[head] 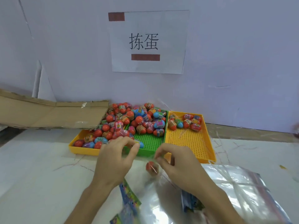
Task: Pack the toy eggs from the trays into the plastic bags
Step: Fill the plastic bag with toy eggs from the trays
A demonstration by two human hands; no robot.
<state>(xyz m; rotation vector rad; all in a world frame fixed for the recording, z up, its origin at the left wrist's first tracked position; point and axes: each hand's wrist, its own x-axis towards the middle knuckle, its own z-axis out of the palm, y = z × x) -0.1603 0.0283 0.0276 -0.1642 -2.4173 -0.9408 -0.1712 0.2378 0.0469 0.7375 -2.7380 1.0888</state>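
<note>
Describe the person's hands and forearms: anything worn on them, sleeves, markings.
Both the left hand and right hand are bare: no gloves, and no rings, watch or bracelet show. Both forearms are uncovered down to the bottom edge of the picture, with no sleeve in view. No markings are visible on them.

Place: a small packing or sorting workstation, as in a workshop or factory.
Sign: a printed paper sheet (148,41) reading 拣蛋 is fixed to the far wall.
Stock: toy eggs (129,120) are heaped in perforated trays (189,139).
Supplies: plastic bags (239,188) are stacked near right; flattened cardboard (48,113) is laid far left.
</note>
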